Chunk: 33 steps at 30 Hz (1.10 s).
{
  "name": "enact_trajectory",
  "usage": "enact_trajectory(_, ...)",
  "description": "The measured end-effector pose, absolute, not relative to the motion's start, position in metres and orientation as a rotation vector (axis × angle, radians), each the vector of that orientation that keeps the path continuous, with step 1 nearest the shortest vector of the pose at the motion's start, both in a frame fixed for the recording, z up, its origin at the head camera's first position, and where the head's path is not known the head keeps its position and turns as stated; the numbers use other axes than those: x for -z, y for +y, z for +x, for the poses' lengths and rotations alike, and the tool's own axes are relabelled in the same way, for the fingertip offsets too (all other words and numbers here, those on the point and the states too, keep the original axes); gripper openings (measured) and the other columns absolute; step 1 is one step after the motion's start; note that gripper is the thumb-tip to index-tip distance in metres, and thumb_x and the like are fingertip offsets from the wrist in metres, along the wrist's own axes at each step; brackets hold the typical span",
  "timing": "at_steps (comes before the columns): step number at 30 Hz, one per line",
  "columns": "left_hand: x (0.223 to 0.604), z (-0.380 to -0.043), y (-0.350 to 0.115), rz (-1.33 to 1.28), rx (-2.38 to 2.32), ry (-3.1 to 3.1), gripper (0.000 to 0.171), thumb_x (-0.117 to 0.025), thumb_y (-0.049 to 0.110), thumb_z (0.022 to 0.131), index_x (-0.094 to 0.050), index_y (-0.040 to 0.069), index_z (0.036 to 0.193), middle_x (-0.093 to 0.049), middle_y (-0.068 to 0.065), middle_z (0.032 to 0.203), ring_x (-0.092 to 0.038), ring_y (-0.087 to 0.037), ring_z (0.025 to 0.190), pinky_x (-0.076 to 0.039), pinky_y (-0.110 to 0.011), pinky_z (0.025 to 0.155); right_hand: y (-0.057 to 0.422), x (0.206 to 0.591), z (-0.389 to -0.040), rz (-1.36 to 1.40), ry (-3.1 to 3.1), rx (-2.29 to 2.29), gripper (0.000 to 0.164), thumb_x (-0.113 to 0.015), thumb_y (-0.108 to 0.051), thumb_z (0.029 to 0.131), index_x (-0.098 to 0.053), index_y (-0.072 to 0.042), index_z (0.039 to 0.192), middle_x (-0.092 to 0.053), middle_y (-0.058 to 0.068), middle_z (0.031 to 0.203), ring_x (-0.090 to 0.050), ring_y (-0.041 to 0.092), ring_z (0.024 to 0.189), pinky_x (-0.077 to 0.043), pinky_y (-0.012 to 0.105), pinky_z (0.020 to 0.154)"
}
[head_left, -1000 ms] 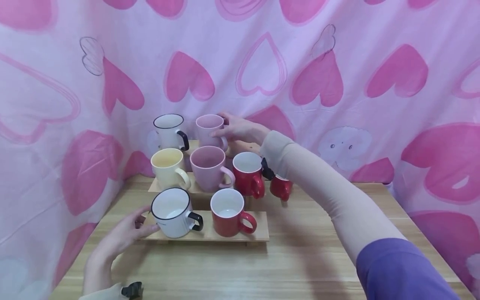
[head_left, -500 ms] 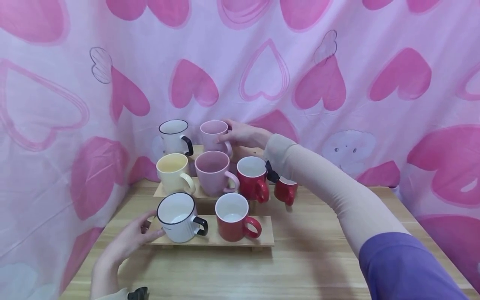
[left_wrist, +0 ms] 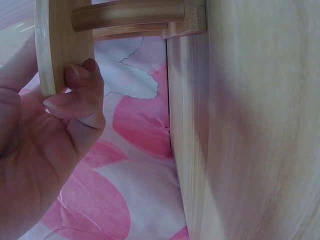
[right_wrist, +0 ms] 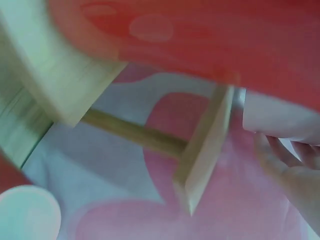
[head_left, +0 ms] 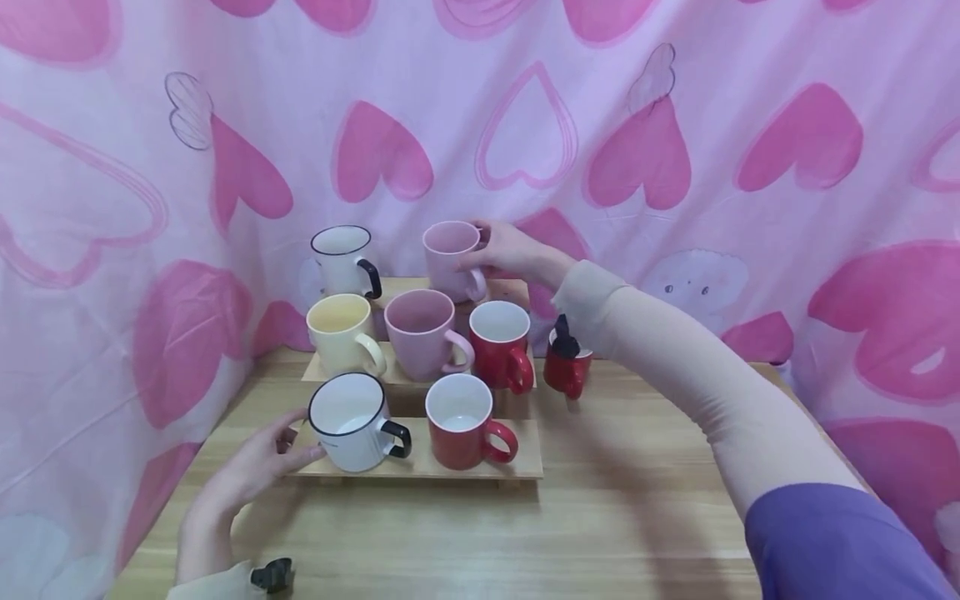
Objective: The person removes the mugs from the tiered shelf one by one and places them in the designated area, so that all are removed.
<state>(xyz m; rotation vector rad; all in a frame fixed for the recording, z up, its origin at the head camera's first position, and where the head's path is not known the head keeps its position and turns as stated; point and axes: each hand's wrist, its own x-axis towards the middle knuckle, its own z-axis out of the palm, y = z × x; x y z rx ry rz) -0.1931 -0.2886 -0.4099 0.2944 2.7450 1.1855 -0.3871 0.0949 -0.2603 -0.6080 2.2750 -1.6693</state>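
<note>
A three-tier wooden mug stand (head_left: 527, 450) is on the table. At its top tier my right hand (head_left: 517, 252) holds a pink mug (head_left: 447, 265) by its rim and side; whether the mug's base touches the board cannot be told. The right wrist view shows the fingers (right_wrist: 292, 172) against that pale mug (right_wrist: 280, 117). My left hand (head_left: 251, 467) is at the left end of the bottom tier, beside a white mug (head_left: 347, 433) with a black rim. In the left wrist view, its fingers (left_wrist: 82, 100) curl round the end of the board (left_wrist: 60, 55).
Another black-rimmed white mug (head_left: 341, 262) stands top left. Cream (head_left: 337, 337), pink (head_left: 420, 342) and red (head_left: 491, 358) mugs fill the middle tier. One red mug (head_left: 453, 437) sits on the bottom tier, another (head_left: 562, 371) right of the stand. A heart-print cloth (head_left: 750, 50) hangs behind.
My right hand has shifted the pink mug rightward along the top tier, away from the white mug. The left hand stays at the bottom board's end. The head view has tilted slightly.
</note>
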Motion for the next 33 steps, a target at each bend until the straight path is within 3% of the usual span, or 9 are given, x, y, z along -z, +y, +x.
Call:
enact_trajectory(4,0.410,-0.195,-0.290,0.318,-1.168,2.759,0.072,-0.072,0.035,0.090,-0.039,0.005,0.147,-0.058,-0.019,0.117,-0.053,-0.030,0.103,-0.046,-0.040,0.078,0.118,0.250,-0.374,-0.574,2.332,1.708,0.074,-0.084,-0.017,0.078,-0.046,-0.014,0.142,-0.060,0.008,0.124,-0.058,0.023,0.111,-0.049,0.042,0.093)
enact_trajectory(14,0.397,-0.204,-0.291,0.319,-1.163,2.735,0.077,-0.070,0.038,0.090,-0.034,0.004,0.149,-0.051,-0.028,0.127,-0.049,-0.040,0.112,-0.045,-0.049,0.084,0.172,0.224,-0.334,-0.492,2.495,1.854,0.070,-0.081,-0.013,0.080,-0.046,-0.011,0.140,-0.058,0.010,0.127,-0.055,0.022,0.116,-0.046,0.039,0.097)
enact_trajectory(25,0.395,-0.205,-0.298,0.313,-1.144,2.736,0.077,-0.068,0.040,0.091,-0.033,0.003,0.149,-0.047,-0.032,0.133,-0.047,-0.045,0.117,-0.044,-0.056,0.089,0.217,0.229,-0.289,-0.337,2.618,1.888,0.073,-0.083,-0.018,0.079,-0.046,-0.016,0.142,-0.055,0.008,0.131,-0.054,0.022,0.117,-0.044,0.038,0.095)
enact_trajectory(33,0.397,-0.204,-0.294,0.302,-1.143,2.733,0.079,-0.071,0.037,0.090,-0.033,-0.003,0.147,-0.057,-0.024,0.113,-0.054,-0.035,0.102,-0.050,-0.040,0.076,0.258,0.267,-0.267,-0.212,2.694,1.829,0.081,-0.084,-0.026,0.079,-0.040,-0.017,0.147,-0.053,0.008,0.132,-0.051,0.022,0.117,-0.032,0.048,0.106)
